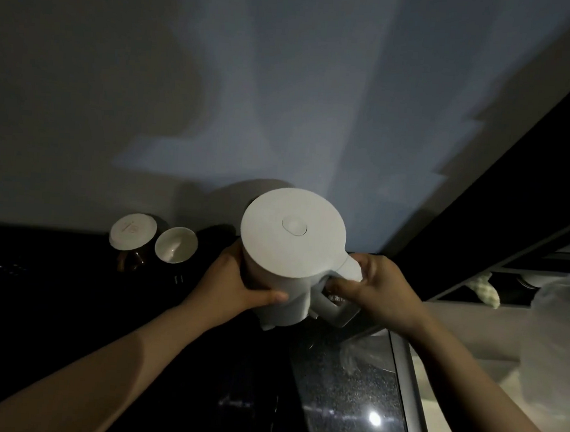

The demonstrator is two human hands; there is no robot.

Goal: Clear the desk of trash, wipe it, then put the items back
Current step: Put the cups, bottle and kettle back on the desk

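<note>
1. Two cups stand at the far left of the dark desk [71, 303], close to the grey wall [285, 82]: a brown cup [134, 255] capped with a white lid, and just to its right an uncovered white cup [176, 245]. In this dim light I cannot tell whether the two touch.
2. Next comes the left hand [239, 280], reaching in from the lower left. It holds the kettle's body from the side, fingers bent round the far wall and the thumb lying across the near face.
3. Between both hands is the white kettle [291, 246], its flat lid closed and facing the camera. It sits near the back of the desk, just in front of the wall and to the right of the cups. Its base is dark and partly hidden, so I cannot tell whether it rests on the desk or is lifted off it.
4. On the kettle's right side, the right hand [369, 284] grips the handle, fingers curled round it and the thumb on top.
5. Below that hand lies a speckled dark panel [342, 396] with a bright spot of reflected light.
6. Farthest right are a checked cloth [487, 290] on a lower ledge and a clear plastic bag [556, 332] at the frame's edge.
</note>
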